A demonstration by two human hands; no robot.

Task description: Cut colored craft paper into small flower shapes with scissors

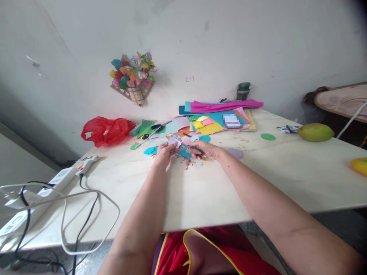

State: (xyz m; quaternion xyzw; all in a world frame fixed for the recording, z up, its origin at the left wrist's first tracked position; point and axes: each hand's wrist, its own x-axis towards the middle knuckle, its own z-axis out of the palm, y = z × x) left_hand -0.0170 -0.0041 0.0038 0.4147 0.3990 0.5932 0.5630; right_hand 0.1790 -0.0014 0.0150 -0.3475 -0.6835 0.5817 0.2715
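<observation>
My left hand point(165, 152) pinches a lilac paper piece with a scalloped edge point(174, 142). In my right hand point(207, 149) is a pair of scissors point(198, 151), its blades pointing left and meeting the lilac paper. Below the hands lies a blue paper piece point(184, 152), partly covered. Blue scalloped cutouts point(150, 152) sit just left of my left hand. Small coloured scraps point(187, 163) are scattered on the table under the scissors. A lilac paper circle point(235, 153) lies right of my right hand.
Coloured sheets point(215, 128) and a second pair of scissors point(156, 128) lie along the wall. A red plastic bag point(107, 130) is at the back left, a power strip point(57, 181) with cables at the left edge. A green mango point(315, 132) rests at the right.
</observation>
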